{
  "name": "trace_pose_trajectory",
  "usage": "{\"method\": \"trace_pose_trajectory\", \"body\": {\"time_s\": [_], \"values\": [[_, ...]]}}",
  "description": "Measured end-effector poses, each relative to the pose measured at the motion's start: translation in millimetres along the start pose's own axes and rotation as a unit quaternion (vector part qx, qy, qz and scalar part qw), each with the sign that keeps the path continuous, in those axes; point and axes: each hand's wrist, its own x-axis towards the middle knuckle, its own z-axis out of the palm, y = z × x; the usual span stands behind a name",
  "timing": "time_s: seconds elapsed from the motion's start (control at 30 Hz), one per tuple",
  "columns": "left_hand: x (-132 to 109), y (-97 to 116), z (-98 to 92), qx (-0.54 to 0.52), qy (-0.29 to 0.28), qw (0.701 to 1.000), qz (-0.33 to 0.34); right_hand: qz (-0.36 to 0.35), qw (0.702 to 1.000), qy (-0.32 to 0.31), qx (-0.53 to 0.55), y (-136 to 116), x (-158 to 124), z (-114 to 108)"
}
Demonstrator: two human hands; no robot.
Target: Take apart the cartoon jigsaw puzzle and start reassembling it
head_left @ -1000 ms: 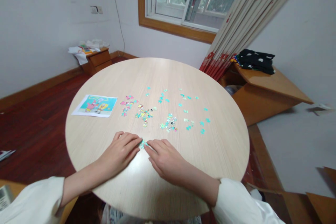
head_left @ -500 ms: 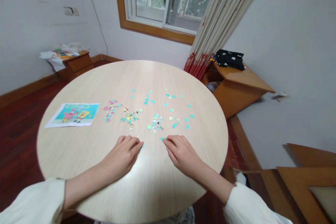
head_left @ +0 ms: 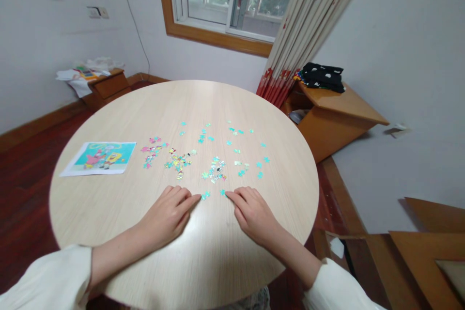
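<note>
Turquoise puzzle pieces (head_left: 205,195); pale wood-grain table (head_left: 225,252); black white-dotted cloth (head_left: 322,76); red-flowered cream curtain (head_left: 308,14).

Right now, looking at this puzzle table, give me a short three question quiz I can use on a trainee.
1. True or false: the left hand and the right hand both rest palm down on the round pale wooden table.
2. The printed cartoon picture sheet lies: A, left of the scattered colourful jigsaw pieces; B, under the right hand; C, on the floor.
3. What lies just off the fingertips of the two hands?
Key: 1 true. 2 A. 3 small turquoise jigsaw pieces.
</note>
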Motion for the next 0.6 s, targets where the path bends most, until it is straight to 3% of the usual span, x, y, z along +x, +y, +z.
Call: {"method": "trace_pose_trajectory", "body": {"time_s": [0.33,0.47,0.6], "values": [[-0.5,4.1,4.4,-0.016,-0.039,0.999,-0.016,-0.02,1.0,-0.015,0.005,2.7,-0.9,-1.5],[7.6,14.8,5.9,-0.016,-0.086,0.996,0.002,-0.025,0.999,-0.031,0.005,-3.0,-2.9,-2.0],[20.1,25.0,8.2,-0.009,-0.098,0.995,0.035,-0.027,0.999,-0.028,0.003,-11.6,-4.1,0.0]]}}
